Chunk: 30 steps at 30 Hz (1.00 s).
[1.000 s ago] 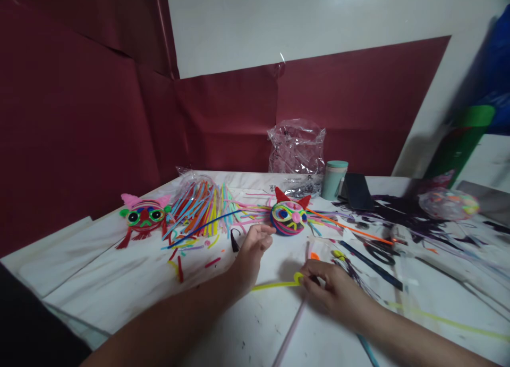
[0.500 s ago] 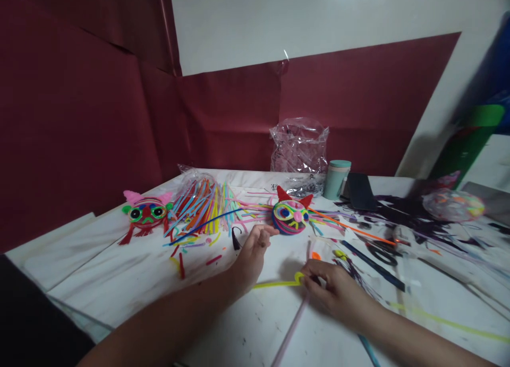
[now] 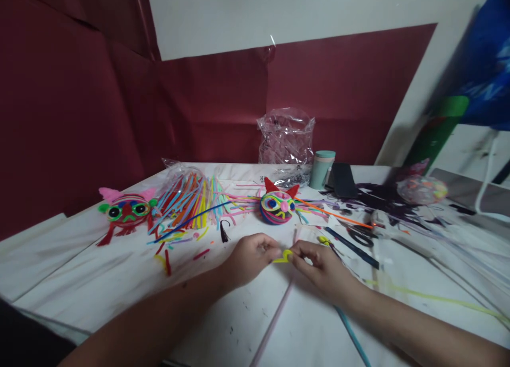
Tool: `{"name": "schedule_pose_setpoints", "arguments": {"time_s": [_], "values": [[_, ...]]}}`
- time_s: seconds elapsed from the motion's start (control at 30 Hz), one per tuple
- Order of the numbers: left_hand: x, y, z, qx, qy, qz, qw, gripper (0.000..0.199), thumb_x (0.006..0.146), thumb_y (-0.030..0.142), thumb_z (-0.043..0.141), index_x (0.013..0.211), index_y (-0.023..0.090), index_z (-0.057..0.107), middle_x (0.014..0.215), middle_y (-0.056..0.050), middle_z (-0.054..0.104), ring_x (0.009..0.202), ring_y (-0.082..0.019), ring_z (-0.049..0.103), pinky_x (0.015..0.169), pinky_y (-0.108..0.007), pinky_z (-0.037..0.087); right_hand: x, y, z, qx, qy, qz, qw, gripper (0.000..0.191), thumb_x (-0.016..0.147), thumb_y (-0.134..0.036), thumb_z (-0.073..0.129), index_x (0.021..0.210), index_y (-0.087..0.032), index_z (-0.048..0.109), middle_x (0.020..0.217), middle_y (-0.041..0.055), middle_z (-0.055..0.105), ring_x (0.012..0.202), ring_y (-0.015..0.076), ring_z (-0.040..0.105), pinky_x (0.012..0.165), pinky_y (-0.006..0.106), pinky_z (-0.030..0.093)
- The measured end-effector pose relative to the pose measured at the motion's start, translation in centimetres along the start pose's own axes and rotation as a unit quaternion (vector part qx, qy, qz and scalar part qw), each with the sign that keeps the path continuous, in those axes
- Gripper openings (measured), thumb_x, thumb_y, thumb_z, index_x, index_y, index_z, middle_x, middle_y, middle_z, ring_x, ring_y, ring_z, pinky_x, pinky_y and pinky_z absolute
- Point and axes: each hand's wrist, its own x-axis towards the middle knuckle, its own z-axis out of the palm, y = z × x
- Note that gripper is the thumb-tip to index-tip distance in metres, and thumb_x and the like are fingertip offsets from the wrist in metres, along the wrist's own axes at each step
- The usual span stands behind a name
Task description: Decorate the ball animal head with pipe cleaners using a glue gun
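Between my two hands runs a short stretch of yellow pipe cleaner (image 3: 281, 260), its end bent into a small curl. My left hand (image 3: 251, 258) is closed, thumb and fingers pinching the straight part. At the curl, the fingertips of my right hand (image 3: 324, 266) pinch the same pipe cleaner. Just beyond my hands sits a round animal head (image 3: 278, 206) wound from coloured pipe cleaners, with red ears, blue eyes and a pink nose. A lilac pipe cleaner (image 3: 274, 322) lies on the table under my right hand, and a blue one (image 3: 353, 338) below that wrist.
At left is a second head (image 3: 128, 210) with pink ears, beside a plastic bag of pipe cleaners (image 3: 187, 197). Behind stand a clear bag (image 3: 286, 138), a green cup (image 3: 322, 169) and a dark phone (image 3: 343, 180). Scissors (image 3: 360, 236) and a glue gun (image 3: 379, 222) lie at right.
My left hand has come down and right, from fingers stretched out to a pinch on the yellow pipe cleaner beside my right hand. The whole view has shifted slightly.
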Motion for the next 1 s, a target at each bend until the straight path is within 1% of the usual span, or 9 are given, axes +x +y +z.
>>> {"name": "schedule_pose_setpoints", "arguments": {"time_s": [0.13,0.2,0.27,0.37,0.5,0.57,0.67,0.8,1.0], "values": [[-0.5,0.4,0.5,0.009,-0.039,-0.041,0.998,0.012,0.070,0.024,0.057,0.069,0.013,0.061,0.054,0.003,0.051,0.053,-0.009,0.042,0.051,-0.021,0.032,0.0,-0.1,0.2,0.037,0.006,0.000,0.999,0.028,0.081,-0.038,0.046,0.064,-0.016,0.051,0.059,-0.0009,0.048,0.058,0.0121,0.043,0.055,0.024,0.035],[-0.5,0.4,0.6,-0.004,-0.049,-0.059,0.997,0.012,0.070,0.024,0.055,0.067,0.013,0.059,0.050,0.005,0.045,0.048,-0.007,0.037,0.047,-0.021,0.027,0.0,0.0,0.2,0.045,0.009,0.003,0.999,0.029,0.082,-0.038,0.046,0.065,-0.016,0.052,0.059,-0.0008,0.049,0.057,0.0118,0.043,0.054,0.023,0.035],[-0.4,0.4,0.5,-0.007,-0.059,-0.055,0.997,0.012,0.070,0.023,0.055,0.067,0.013,0.059,0.049,0.006,0.042,0.047,-0.007,0.034,0.046,-0.020,0.026,0.0,0.0,0.2,0.032,0.009,0.001,0.999,0.027,0.083,-0.037,0.045,0.066,-0.016,0.053,0.060,-0.0002,0.051,0.058,0.0120,0.045,0.054,0.023,0.036],[-0.4,0.5,0.3,0.036,-0.061,-0.024,0.997,0.010,0.071,0.021,0.053,0.067,0.013,0.058,0.052,0.006,0.043,0.050,-0.007,0.035,0.048,-0.020,0.028,0.0,0.0,0.0,-0.025,-0.010,-0.040,0.999,0.023,0.083,-0.028,0.046,0.067,-0.015,0.055,0.063,0.0019,0.054,0.059,0.0128,0.047,0.055,0.024,0.037],[-0.5,0.6,0.2,0.142,-0.045,0.074,0.986,0.009,0.071,0.015,0.053,0.063,0.014,0.057,0.061,0.003,0.052,0.061,-0.010,0.047,0.058,-0.021,0.035,0.0,-0.3,-0.6,-0.088,-0.045,-0.132,0.986,0.017,0.081,-0.017,0.045,0.069,-0.015,0.057,0.064,0.0038,0.056,0.060,0.0135,0.049,0.058,0.024,0.038],[-0.6,0.6,0.3,0.170,-0.049,0.115,0.978,0.011,0.072,0.014,0.052,0.062,0.015,0.057,0.062,0.002,0.053,0.062,-0.010,0.048,0.059,-0.021,0.036,-0.1,-0.5,-0.8,-0.108,-0.055,-0.154,0.981,0.016,0.080,-0.014,0.045,0.069,-0.016,0.057,0.064,0.0039,0.056,0.061,0.0137,0.050,0.059,0.024,0.039],[-0.8,0.5,0.5,0.186,-0.050,0.149,0.970,0.011,0.071,0.011,0.051,0.063,0.015,0.057,0.062,0.002,0.053,0.057,-0.009,0.047,0.056,-0.020,0.036,-0.2,-0.8,-1.0,-0.128,-0.063,-0.172,0.975,0.016,0.079,-0.011,0.045,0.068,-0.016,0.056,0.064,0.0042,0.056,0.062,0.0142,0.051,0.060,0.025,0.040],[-0.9,0.5,0.7,0.175,-0.045,0.165,0.970,0.013,0.065,0.006,0.049,0.061,0.015,0.058,0.062,0.002,0.054,0.056,-0.009,0.047,0.056,-0.020,0.037,-0.3,-1.1,-1.1,-0.125,-0.071,-0.179,0.973,0.016,0.078,-0.009,0.045,0.069,-0.016,0.057,0.065,0.0045,0.056,0.063,0.0144,0.051,0.060,0.024,0.040],[-0.8,0.8,0.5,0.145,-0.080,0.111,0.980,0.009,0.071,0.014,0.052,0.065,0.015,0.060,0.065,0.000,0.056,0.063,-0.011,0.051,0.060,-0.021,0.039,-0.3,-1.2,-1.2,-0.114,-0.082,-0.138,0.980,0.014,0.075,-0.008,0.047,0.067,-0.016,0.057,0.064,0.0024,0.055,0.059,0.0123,0.049,0.056,0.022,0.038]]}}
